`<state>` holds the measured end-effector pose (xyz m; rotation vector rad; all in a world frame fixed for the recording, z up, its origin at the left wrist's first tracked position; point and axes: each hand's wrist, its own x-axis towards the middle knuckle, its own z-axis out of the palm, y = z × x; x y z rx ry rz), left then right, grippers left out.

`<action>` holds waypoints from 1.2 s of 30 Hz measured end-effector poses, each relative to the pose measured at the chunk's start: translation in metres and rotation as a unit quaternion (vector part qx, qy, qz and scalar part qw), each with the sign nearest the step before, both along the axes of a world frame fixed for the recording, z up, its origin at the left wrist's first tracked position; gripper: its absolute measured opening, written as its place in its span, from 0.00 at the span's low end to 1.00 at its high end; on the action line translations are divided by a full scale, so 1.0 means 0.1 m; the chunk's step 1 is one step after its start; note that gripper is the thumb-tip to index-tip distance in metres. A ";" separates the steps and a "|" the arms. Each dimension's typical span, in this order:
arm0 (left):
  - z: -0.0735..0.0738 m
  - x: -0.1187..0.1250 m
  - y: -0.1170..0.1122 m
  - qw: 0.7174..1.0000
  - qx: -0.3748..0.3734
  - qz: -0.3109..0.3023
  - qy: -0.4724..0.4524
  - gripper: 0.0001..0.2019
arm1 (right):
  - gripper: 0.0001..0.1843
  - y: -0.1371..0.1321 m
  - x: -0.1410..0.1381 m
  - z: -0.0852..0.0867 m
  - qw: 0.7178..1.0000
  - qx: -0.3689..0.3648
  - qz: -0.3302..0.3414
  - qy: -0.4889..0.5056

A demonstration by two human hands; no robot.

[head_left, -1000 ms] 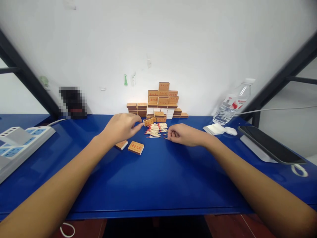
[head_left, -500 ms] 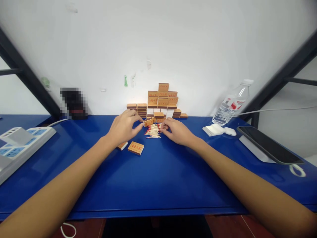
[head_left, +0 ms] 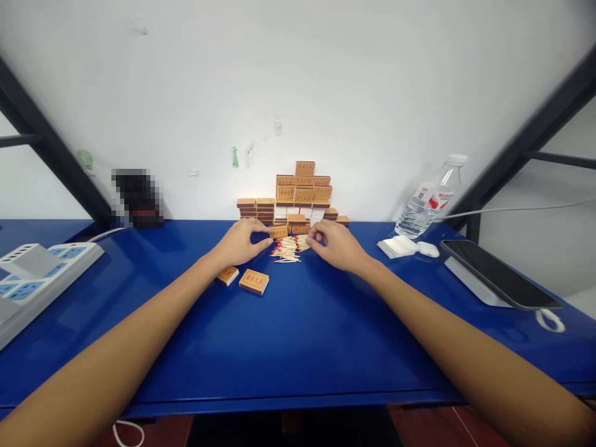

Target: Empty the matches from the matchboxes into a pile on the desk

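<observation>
My left hand (head_left: pixel 239 243) pinches a small orange matchbox (head_left: pixel 279 231) at the left edge of a loose heap of matches (head_left: pixel 289 249) on the blue table (head_left: pixel 302 323). My right hand (head_left: pixel 336 244) rests at the right side of that heap with fingers curled, its fingertips touching the matches; what they pinch is too small to see. Two more matchboxes (head_left: pixel 254 280) lie flat beside my left wrist. Behind the heap a stack of matchboxes (head_left: pixel 298 195) stands against the wall.
A white power strip (head_left: pixel 32 273) lies at the far left. A plastic water bottle (head_left: pixel 428 202), a folded white tissue (head_left: pixel 397 246), a small white object (head_left: pixel 427 249) and a dark phone on a stand (head_left: pixel 500 274) occupy the right side. Black frame bars slant at both sides.
My right hand has moved up and left from the table onto the right side of the match heap. My left hand has closed on the matchbox and stays beside the heap.
</observation>
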<state>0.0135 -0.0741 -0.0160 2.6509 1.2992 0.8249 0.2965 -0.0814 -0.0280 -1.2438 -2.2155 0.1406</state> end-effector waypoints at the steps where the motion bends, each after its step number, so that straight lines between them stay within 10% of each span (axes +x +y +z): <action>1: 0.00 0.01 0.00 1.000 0.011 0.001 -0.001 0.13 | 0.06 0.01 0.00 0.00 1.000 -0.001 -0.004 0.000; 22: 0.15 0.00 0.22 0.952 -0.164 0.033 -0.256 0.17 | 0.04 0.12 0.14 -0.06 0.998 -0.001 -0.046 0.030; 36: 0.06 0.25 0.32 0.990 -0.045 0.088 -0.098 0.13 | 0.04 0.11 0.17 0.00 0.996 -0.037 -0.070 0.030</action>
